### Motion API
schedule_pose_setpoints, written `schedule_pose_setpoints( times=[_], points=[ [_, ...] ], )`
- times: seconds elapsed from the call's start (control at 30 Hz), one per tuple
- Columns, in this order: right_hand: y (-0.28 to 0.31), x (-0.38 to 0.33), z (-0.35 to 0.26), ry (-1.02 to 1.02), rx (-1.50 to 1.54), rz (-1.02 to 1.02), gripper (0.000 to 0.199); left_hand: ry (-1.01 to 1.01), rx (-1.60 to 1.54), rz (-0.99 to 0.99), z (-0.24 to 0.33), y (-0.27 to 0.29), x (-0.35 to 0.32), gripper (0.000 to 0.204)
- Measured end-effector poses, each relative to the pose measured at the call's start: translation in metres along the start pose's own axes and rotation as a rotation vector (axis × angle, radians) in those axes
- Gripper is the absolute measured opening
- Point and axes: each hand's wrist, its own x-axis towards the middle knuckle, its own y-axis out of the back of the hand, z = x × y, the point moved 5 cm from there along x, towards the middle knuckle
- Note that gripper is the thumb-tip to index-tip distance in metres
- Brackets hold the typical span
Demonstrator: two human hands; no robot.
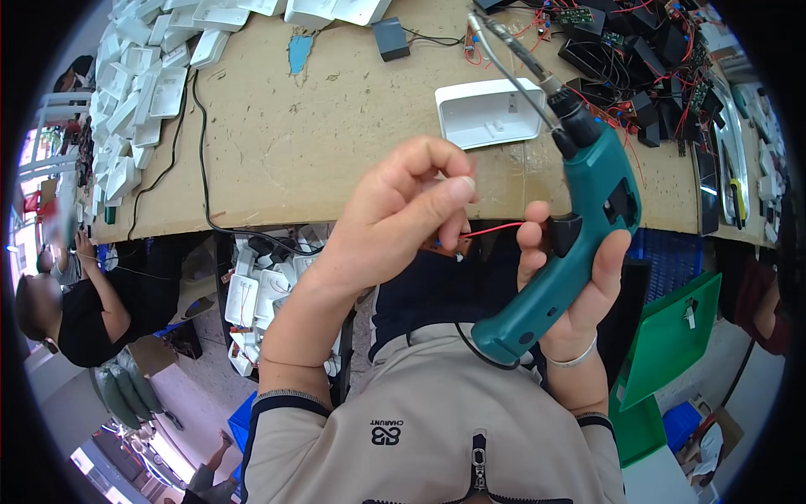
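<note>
My right hand (588, 290) is wrapped round the handle of a teal soldering gun (600, 189), its fingers near the black trigger. The gun's metal tip and a thin feed tube point up and away over the table. My left hand (399, 210) is closed, thumb against curled fingers, at the table's front edge. Beneath its fingers shows part of a small orange-brown circuit board (452, 245), mostly hidden. A red wire (495, 228) runs from there to the fingertips of my right hand. An open white plastic case (489, 118) lies on the table beyond my hands.
White cases (138, 101) are heaped at the far left, more in a container (269, 290) below the edge. Black boxes, boards and red wires (646, 76) pile up far right. A black cable (201, 160) crosses the table (277, 151). A green tray (672, 336) stands lower right.
</note>
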Motion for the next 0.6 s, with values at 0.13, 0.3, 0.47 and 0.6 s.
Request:
schedule_pose_setpoints(
  times=[0.13, 0.3, 0.47, 0.6],
  points=[
    [0.0, 0.0, -0.007, 0.087, -0.105, 0.02, 0.067, 0.295, 0.1, -0.062, -0.009, -0.012, 0.003, 0.01],
    [0.0, 0.004, -0.005, 0.051, -0.095, -0.058, 0.069, 0.383, 0.084, -0.141, -0.008, -0.02, 0.006, 0.014],
    [0.002, 0.006, -0.01, 0.022, -0.081, -0.082, 0.07, 0.43, 0.194, -0.094, -0.006, -0.023, 0.006, 0.014],
    [0.0, 0.004, -0.023, 0.112, -0.147, -0.071, 0.069, 0.421, 0.337, -0.149, 0.001, -0.018, 0.006, 0.011]
  ],
)
